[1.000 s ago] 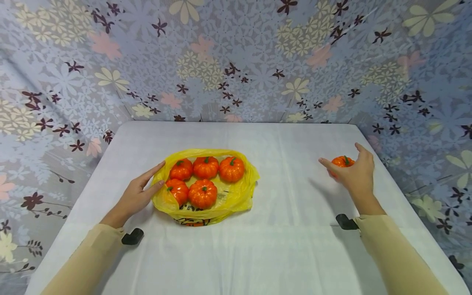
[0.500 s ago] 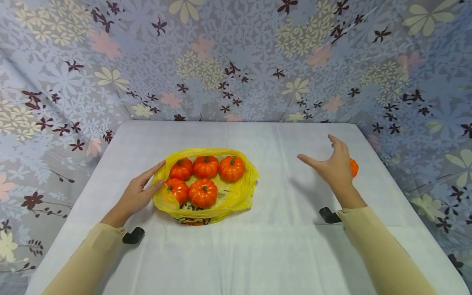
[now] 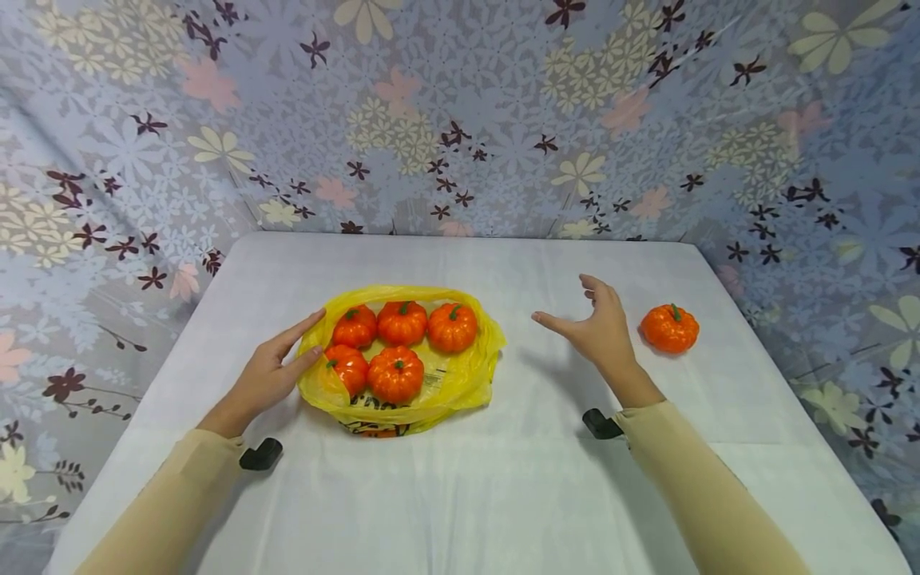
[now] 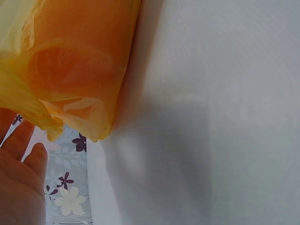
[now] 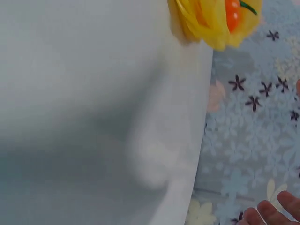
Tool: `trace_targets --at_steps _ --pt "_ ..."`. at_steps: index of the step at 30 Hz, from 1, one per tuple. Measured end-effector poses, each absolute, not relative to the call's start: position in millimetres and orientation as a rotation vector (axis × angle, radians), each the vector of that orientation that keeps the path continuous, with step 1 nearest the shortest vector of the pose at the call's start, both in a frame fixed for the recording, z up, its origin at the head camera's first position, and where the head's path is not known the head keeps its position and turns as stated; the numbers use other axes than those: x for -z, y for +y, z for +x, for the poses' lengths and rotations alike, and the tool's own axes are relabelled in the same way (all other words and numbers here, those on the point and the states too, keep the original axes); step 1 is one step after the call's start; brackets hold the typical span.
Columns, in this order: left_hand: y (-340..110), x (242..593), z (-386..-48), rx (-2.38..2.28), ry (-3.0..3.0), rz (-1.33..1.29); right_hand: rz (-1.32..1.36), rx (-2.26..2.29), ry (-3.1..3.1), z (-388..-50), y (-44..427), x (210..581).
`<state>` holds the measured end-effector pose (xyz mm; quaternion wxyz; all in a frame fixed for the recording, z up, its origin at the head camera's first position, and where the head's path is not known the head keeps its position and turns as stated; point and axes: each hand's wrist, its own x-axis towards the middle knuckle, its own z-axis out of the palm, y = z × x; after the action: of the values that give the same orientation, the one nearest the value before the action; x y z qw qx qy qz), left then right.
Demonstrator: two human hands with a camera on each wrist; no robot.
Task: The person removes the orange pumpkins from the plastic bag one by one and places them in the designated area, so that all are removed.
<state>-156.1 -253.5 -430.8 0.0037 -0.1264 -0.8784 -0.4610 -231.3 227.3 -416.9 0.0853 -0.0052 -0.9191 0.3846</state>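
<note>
A yellow plastic bag lies spread with its mouth up on the white-covered table, left of the middle. Several small orange pumpkins with green stems sit inside it. My left hand rests against the bag's left rim, fingers extended and thumb at the edge. In the left wrist view the bag hangs close by that hand's fingers. My right hand hovers between the bag and a lone pumpkin on the right, holding nothing, thumb and fingers spread apart. Only fingertips of it show in the right wrist view.
The table has a white cloth, and a floral curtain rises along its back edge and both sides. Black wrist mounts stick out from both sleeves.
My right hand has moved left from around the lone pumpkin, which stays where it was and now shows whole. The left hand and the bag have hardly moved.
</note>
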Motion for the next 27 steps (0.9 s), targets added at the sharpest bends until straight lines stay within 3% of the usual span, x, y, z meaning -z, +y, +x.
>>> trace_targets --at_steps 27 --pt "-249 435 -158 1.48 -2.712 -0.415 0.355 -1.274 -2.776 -228 153 438"
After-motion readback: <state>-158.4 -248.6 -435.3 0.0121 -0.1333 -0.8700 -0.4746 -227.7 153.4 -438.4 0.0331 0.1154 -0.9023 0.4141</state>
